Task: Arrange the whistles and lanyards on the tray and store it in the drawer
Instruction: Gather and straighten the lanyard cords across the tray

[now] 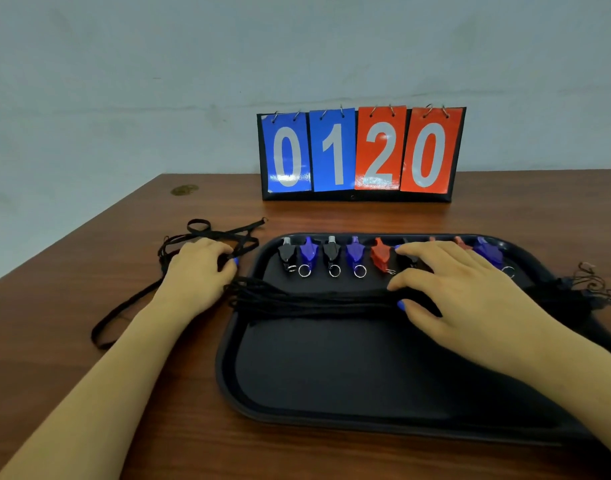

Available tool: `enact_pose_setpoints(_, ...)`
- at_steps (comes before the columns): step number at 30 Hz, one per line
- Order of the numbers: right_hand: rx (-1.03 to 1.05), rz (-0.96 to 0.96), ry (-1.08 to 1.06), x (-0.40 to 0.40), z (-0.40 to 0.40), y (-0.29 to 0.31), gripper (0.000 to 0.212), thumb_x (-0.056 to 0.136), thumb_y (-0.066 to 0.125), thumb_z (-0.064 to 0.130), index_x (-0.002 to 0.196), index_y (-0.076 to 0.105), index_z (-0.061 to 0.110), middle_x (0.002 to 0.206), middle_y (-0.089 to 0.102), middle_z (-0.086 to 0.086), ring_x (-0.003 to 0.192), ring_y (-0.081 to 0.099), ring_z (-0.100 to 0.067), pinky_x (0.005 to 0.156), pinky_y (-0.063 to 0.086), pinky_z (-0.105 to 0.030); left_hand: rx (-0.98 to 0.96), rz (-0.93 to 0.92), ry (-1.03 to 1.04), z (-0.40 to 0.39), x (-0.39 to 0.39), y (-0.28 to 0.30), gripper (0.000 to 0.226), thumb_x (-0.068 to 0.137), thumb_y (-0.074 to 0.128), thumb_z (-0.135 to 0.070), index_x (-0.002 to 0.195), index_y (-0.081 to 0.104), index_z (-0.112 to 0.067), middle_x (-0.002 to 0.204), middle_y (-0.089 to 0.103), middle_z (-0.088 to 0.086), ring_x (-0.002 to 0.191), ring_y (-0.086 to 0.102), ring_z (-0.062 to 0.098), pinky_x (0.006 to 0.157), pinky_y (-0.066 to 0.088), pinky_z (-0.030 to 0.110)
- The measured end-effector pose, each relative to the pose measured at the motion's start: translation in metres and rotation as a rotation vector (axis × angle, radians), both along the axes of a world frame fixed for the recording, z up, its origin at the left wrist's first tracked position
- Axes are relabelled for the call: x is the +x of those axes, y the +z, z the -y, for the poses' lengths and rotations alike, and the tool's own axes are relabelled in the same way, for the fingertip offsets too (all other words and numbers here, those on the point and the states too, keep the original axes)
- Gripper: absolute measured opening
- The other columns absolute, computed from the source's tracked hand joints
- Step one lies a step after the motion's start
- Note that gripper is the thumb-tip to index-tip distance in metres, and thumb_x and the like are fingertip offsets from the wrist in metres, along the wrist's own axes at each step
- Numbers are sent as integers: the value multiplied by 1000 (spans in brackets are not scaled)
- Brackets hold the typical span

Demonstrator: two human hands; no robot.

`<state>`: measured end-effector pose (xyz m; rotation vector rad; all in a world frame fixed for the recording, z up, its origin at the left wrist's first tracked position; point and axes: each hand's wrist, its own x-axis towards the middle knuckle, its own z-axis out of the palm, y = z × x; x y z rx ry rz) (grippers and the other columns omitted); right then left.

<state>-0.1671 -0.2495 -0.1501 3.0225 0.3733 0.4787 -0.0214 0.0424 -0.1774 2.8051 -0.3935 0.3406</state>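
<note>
A black tray [331,386] lies on the wooden table. Along its far edge stands a row of several whistles [333,254], black, blue and red, with key rings. A bundle of black lanyards [307,301] stretches across the tray's middle. My right hand [453,285] lies on the bundle's right part with fingers spread, covering some whistles. My left hand [196,271] rests on the table just left of the tray, its fingers curled on a loose black lanyard [227,233]. Another lanyard strap [124,313] runs under my left forearm.
A flip scoreboard [361,154] showing 0 1 2 0 stands at the back of the table [89,393] against the wall. Tangled lanyard ends [591,285] spill over the tray's right edge. The table's left edge runs diagonally near my left hand.
</note>
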Motion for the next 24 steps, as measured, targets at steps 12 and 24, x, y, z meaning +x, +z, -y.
enact_pose_setpoints(12,70,-41,-6,-2,-4,4,26,72,57,38,97,67,37,118,63,5,109,61,-17,86,44,-31,-293,379,132,17,-31,23,14,93,48,-27,82,57,-27,81,55,-10,78,52,10,76,15,27)
enact_pose_setpoints(24,213,-61,72,-4,-12,7,38,79,45,47,117,48,45,109,47,34,110,34,16,91,31,-13,-1271,-217,-127,42,-60,43,26,85,60,-17,61,68,-25,50,45,-5,53,38,12,49,32,22)
